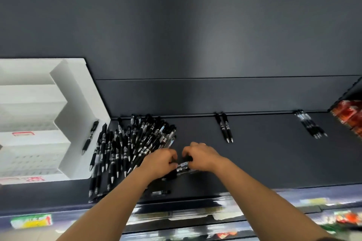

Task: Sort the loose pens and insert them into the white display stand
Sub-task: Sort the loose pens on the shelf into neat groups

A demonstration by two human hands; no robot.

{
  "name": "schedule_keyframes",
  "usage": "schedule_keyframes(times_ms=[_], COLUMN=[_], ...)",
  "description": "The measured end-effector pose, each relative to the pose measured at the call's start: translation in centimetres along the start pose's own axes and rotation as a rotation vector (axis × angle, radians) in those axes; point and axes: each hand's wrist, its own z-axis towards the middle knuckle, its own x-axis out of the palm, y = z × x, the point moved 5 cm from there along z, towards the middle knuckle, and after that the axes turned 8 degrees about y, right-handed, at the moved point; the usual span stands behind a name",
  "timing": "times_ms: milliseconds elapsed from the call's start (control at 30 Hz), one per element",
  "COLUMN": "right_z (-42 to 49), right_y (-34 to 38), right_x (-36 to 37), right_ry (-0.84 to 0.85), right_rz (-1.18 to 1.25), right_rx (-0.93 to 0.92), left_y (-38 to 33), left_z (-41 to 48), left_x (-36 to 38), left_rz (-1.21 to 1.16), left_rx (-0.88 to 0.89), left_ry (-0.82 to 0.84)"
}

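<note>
Currently gripping a small bundle of black pens (183, 166) with left hand (160, 160) and right hand (199, 155), fingers curled round it, toward the shelf's (254, 162) front edge; loose pile (133, 143) just beside the white display stand (78, 103) at the left edge.

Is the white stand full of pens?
No, the white stand shows only empty slots, while the pens lie piled on the shelf beside it.

Red print on the white display stand (78, 103) and the pens' (125, 148) labels are too blurred to read.
</note>
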Motion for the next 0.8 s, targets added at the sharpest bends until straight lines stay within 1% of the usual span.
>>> schedule_keyframes(times_ms=[67,233,300,367,500,600,667,700,800], right_z=[-0.6,-2.3,-2.8,-2.9,-2.6,-2.1,-1.7,-1.4,-0.9], right_y=[-0.1,-1.7,-2.2,-2.2,-2.1,-1.6,-0.6,0.0,1.1], right_x=[0.2,0.6,0.8,1.1,1.8,2.1,2.7,3.1,3.3], right_ry=[-0.011,-0.088,-0.115,-0.117,-0.174,-0.246,-0.211,-0.176,-0.121], right_rz=[-0.037,0.088,0.151,0.202,0.379,0.537,0.621,0.626,0.551], right_rx=[0.089,0.39,0.479,0.519,0.524,0.442,0.354,0.311,0.269], left_y=[-0.1,-1.4,-1.4,-0.9,-0.4,-0.3,-0.3,-0.3,-0.1], left_z=[-0.5,-1.2,-1.2,-1.0,-0.6,-0.2,0.0,0.1,0.5], left_x=[0.9,1.6,1.6,1.5,1.4,1.4,1.7,1.7,1.8], left_rz=[0.063,0.251,0.319,0.342,0.32,0.269,0.252,0.248,0.224], left_rx=[0.037,0.132,0.112,0.07,0.027,0.027,0.015,0.002,-0.029], left_ry=[0.031,-0.127,-0.161,-0.192,-0.219,-0.22,-0.204,-0.197,-0.187])
